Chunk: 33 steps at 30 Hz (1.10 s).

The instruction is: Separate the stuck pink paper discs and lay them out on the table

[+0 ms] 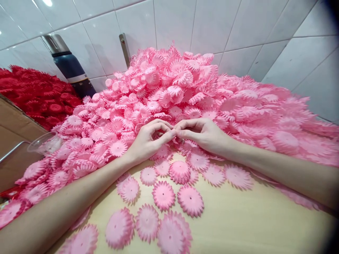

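Note:
My left hand (150,139) and my right hand (206,135) meet fingertip to fingertip at the front of a big heap of pink flower-petal discs (169,91). Thumb and forefinger are pinched together on each hand. Whatever lies between the fingertips is too small or too hidden to make out. Below the hands, several loose pink discs with scalloped edges lie on the pale table (254,225). One of them, a darker-edged disc (163,195), has a small hole at its centre.
Red petal discs (34,95) are heaped at the far left, beside a dark blue flask (70,65) with a steel cap. A cardboard box (16,130) and a clear plastic cup (45,143) stand at the left. A metal bracket (124,49) is against the white tiled wall (212,24).

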Each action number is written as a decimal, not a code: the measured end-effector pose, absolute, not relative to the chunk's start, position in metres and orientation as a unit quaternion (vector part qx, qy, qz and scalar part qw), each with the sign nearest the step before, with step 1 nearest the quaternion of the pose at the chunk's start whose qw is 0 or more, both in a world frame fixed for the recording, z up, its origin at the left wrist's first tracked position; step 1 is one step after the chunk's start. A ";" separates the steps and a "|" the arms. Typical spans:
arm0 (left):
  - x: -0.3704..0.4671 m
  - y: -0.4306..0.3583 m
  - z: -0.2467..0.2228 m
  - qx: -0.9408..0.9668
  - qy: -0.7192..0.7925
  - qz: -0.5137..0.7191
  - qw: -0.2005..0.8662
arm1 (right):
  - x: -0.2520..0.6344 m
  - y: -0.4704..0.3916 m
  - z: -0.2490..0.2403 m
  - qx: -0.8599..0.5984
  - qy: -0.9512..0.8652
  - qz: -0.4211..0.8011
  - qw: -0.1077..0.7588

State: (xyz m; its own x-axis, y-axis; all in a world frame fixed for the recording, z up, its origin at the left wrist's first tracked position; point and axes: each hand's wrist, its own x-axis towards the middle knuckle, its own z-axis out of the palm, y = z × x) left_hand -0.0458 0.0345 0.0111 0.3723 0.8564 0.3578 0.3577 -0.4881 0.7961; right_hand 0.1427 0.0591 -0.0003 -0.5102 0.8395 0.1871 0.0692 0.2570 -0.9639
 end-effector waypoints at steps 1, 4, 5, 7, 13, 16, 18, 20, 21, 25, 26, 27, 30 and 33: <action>-0.046 0.035 0.011 0.765 0.396 0.395 0.319 | 0.143 0.059 0.000 -0.322 -0.700 0.516 0.373; -0.048 0.035 0.012 0.757 0.393 0.398 0.337 | 0.142 0.058 0.000 -0.325 -0.698 0.517 0.375; -0.048 0.035 0.013 0.755 0.389 0.400 0.345 | 0.142 0.058 0.000 -0.327 -0.696 0.516 0.376; -0.049 0.035 0.014 0.751 0.382 0.399 0.361 | 0.142 0.058 0.001 -0.331 -0.695 0.515 0.377; -0.051 0.038 0.013 0.740 0.379 0.400 0.387 | 0.143 0.059 0.000 -0.325 -0.700 0.518 0.368; -0.050 0.038 0.013 0.740 0.386 0.401 0.376 | 0.143 0.059 0.000 -0.327 -0.697 0.519 0.371; -0.049 0.037 0.013 0.745 0.390 0.399 0.366 | 0.143 0.059 0.001 -0.323 -0.694 0.522 0.376; -0.049 0.036 0.014 0.747 0.391 0.400 0.359 | 0.144 0.059 0.001 -0.312 -0.689 0.534 0.379; -0.048 0.036 0.014 0.748 0.390 0.401 0.358 | 0.144 0.059 0.001 -0.306 -0.685 0.541 0.380; -0.048 0.035 0.014 0.746 0.387 0.405 0.360 | 0.144 0.059 0.001 -0.303 -0.685 0.544 0.378; -0.048 0.035 0.014 0.746 0.387 0.404 0.360 | 0.144 0.059 0.001 -0.307 -0.689 0.538 0.377; -0.048 0.035 0.014 0.748 0.388 0.402 0.359 | 0.144 0.059 0.001 -0.310 -0.692 0.533 0.375; -0.048 0.035 0.013 0.751 0.390 0.400 0.352 | 0.144 0.058 0.002 -0.308 -0.696 0.533 0.369; -0.048 0.035 0.013 0.756 0.386 0.400 0.346 | 0.145 0.058 0.002 -0.302 -0.692 0.544 0.367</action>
